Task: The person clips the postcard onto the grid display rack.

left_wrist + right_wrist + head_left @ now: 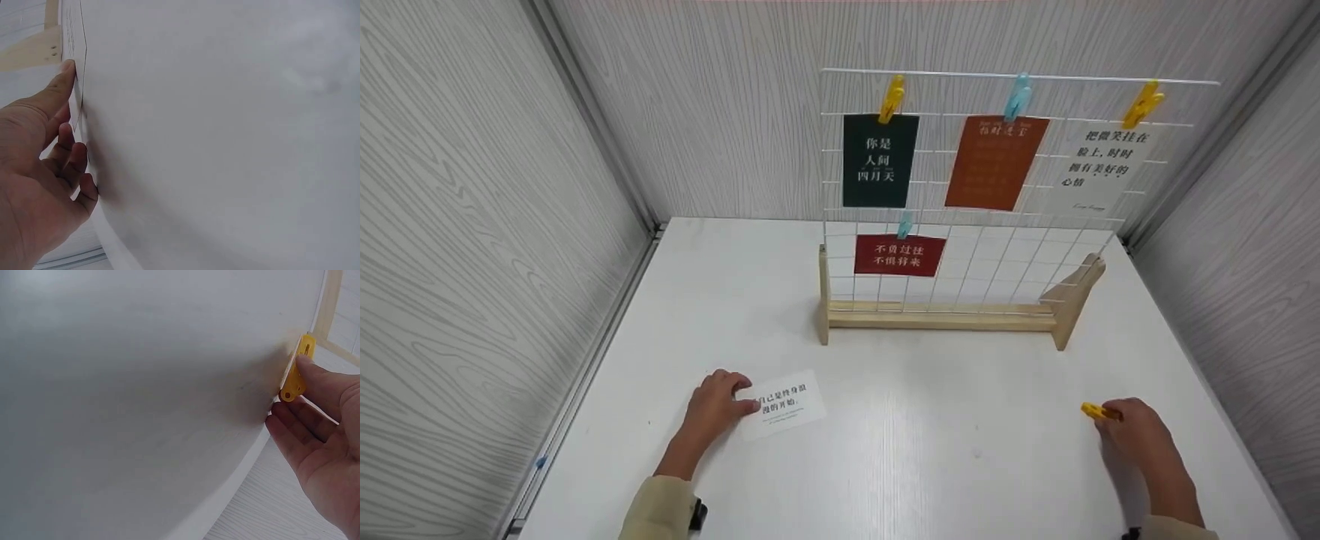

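My left hand (716,405) is at the left end of a white card (791,409) with black printed characters, lying on the table. Its thumb lies over the card's face, and its curled fingers are around the card's near-left edge, as the left wrist view shows. My right hand (1140,435) pinches a yellow clothespin (1096,411) low over the table at the right. In the right wrist view the thumb presses on the side of the clothespin (298,371), with the other fingers curled close to the tabletop.
A white wire grid (982,259) on a wooden stand (941,322) stands at the back. Hanging on it are a dark green card (877,187), an orange card (997,161), a white card (1091,195) and a red card (900,266), held by yellow and blue clips. Panels enclose the table.
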`<control>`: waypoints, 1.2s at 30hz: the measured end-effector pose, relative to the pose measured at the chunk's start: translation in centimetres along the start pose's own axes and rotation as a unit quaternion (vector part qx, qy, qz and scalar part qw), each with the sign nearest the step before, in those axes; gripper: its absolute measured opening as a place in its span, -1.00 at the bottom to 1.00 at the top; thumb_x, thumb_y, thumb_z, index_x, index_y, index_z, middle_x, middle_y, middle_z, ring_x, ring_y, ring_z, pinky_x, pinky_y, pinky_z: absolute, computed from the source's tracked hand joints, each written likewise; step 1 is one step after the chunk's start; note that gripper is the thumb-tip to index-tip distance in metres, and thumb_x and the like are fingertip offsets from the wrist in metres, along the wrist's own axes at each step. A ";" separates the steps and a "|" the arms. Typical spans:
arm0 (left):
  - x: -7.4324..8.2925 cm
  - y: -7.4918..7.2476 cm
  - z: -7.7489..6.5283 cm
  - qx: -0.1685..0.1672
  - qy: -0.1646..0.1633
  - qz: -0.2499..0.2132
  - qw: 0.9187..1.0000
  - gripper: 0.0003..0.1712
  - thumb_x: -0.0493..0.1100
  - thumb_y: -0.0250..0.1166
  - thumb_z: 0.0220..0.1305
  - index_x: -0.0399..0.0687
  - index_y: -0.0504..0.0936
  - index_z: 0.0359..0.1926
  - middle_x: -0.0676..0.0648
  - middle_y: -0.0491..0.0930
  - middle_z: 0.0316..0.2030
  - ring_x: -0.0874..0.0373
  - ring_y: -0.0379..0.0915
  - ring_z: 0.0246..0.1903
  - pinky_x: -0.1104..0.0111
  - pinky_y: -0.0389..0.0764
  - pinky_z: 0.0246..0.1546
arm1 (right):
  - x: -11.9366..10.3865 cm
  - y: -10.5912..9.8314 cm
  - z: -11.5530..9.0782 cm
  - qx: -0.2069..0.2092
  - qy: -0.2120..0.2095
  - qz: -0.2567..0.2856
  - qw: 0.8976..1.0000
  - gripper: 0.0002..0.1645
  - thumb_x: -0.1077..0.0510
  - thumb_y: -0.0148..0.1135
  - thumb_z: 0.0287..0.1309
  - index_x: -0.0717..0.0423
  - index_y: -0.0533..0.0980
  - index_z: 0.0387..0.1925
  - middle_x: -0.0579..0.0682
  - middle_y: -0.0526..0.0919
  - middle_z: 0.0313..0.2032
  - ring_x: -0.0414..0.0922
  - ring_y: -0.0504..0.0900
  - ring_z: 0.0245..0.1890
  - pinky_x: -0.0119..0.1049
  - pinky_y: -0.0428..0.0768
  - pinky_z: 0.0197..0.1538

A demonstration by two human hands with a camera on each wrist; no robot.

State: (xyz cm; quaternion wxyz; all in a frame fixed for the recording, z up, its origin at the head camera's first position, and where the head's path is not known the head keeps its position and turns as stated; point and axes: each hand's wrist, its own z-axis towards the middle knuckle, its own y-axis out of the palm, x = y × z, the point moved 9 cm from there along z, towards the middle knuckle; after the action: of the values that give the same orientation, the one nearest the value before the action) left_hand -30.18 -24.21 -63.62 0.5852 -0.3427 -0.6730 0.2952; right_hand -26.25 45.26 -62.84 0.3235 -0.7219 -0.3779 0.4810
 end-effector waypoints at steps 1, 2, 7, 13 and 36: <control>0.0 -0.1 0.0 0.001 -0.003 -0.009 1.000 -0.55 -0.02 0.51 0.16 -0.05 0.65 0.04 -0.05 0.53 -0.08 0.03 0.39 -0.12 0.10 0.44 0.02 | 0.1 0.1 0.0 -0.006 0.007 0.006 1.000 -0.39 0.07 0.22 0.36 0.51 0.42 0.20 0.51 0.43 0.18 0.34 0.49 0.10 0.26 0.48 0.11; -0.1 -0.2 -0.1 0.002 -0.006 -0.017 1.000 -0.56 -0.03 0.51 0.16 -0.04 0.65 0.03 -0.05 0.52 -0.09 0.04 0.39 -0.14 0.13 0.44 -0.01 | 0.1 0.1 0.0 -0.012 0.012 0.009 1.000 -0.36 0.04 0.21 0.37 0.49 0.40 0.23 0.50 0.42 0.20 0.33 0.50 0.10 0.26 0.48 0.12; 0.0 -0.5 -0.4 -0.002 -0.014 -0.069 0.998 -0.63 -0.05 0.48 0.21 0.00 0.62 -0.01 -0.05 0.48 -0.10 0.05 0.37 -0.16 0.22 0.42 -0.13 | 0.0 0.2 -0.2 -0.028 0.031 0.018 0.999 -0.25 -0.14 0.12 0.43 0.40 0.32 0.32 0.46 0.43 0.23 0.28 0.50 0.10 0.25 0.48 0.13; 0.6 -0.4 -0.3 -0.014 -0.013 -0.128 0.992 -0.71 -0.16 0.42 0.27 -0.02 0.63 -0.01 -0.10 0.55 -0.04 0.02 0.40 -0.10 0.18 0.43 -0.03 | -1.0 0.0 -0.5 -0.014 0.028 0.036 0.999 -0.18 -0.31 -0.04 0.47 0.29 0.30 0.36 0.42 0.46 0.23 0.28 0.51 0.12 0.11 0.56 0.00; 2.4 0.1 -1.0 -0.023 -0.012 -0.188 0.982 -0.62 -0.35 0.13 0.46 -0.11 0.61 0.22 -0.13 0.62 0.01 0.15 0.55 -0.24 0.34 0.56 -0.20 | -7.9 -1.2 -1.9 0.067 -0.088 0.157 0.981 -0.32 -0.13 -0.22 0.60 0.30 0.31 0.40 0.27 0.35 0.11 -0.02 0.61 -0.14 -0.47 0.57 -0.14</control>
State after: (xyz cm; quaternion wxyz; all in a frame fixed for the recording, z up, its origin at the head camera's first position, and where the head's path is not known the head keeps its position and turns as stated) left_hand -29.34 -22.22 -62.18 0.6142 -0.2200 -0.7390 0.1681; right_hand -26.76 38.86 -57.65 0.2568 -0.7039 -0.2540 0.6116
